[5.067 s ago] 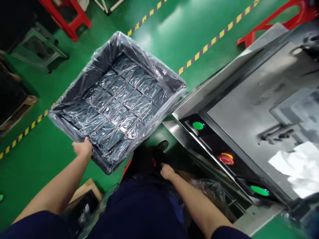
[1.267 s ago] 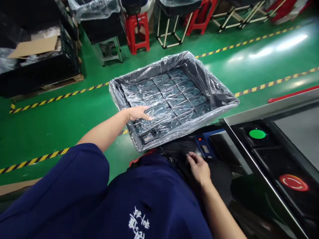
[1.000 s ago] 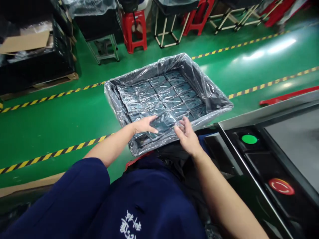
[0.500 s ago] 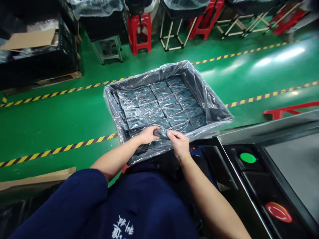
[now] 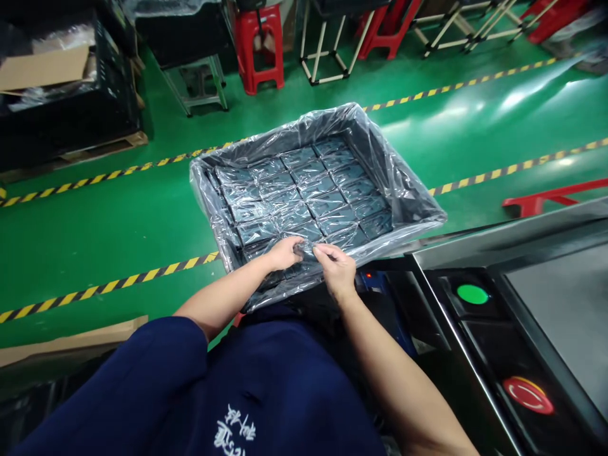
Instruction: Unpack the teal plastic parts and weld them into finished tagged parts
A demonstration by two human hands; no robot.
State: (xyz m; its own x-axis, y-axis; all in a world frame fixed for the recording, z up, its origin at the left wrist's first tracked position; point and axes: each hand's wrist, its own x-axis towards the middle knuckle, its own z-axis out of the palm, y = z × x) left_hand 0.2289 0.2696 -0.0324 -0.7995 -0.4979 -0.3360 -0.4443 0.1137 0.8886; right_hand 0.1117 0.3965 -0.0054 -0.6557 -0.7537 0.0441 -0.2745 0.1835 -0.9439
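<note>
A crate lined with clear plastic (image 5: 394,171) lies in front of my body. Inside it, flat dark parts in clear film (image 5: 294,190) form neat rows. Over the near side of the crate, my left hand (image 5: 284,254) has its thumb and fingers closed on a small dark part in clear film (image 5: 306,248). My right hand (image 5: 339,271) pinches the right end of that film between thumb and forefinger. The part's exact kind is too small and glossy to make out.
To the right is a machine with a green button (image 5: 472,294) and a red emergency stop button (image 5: 528,395). Black and yellow tape (image 5: 114,286) marks the green floor. Red stools (image 5: 259,50) and a dark bin with cardboard (image 5: 45,69) stand beyond.
The view has shifted slightly. Both hands stay over the crate's near side, still on the filmed part, with only a small movement of the fingers.
</note>
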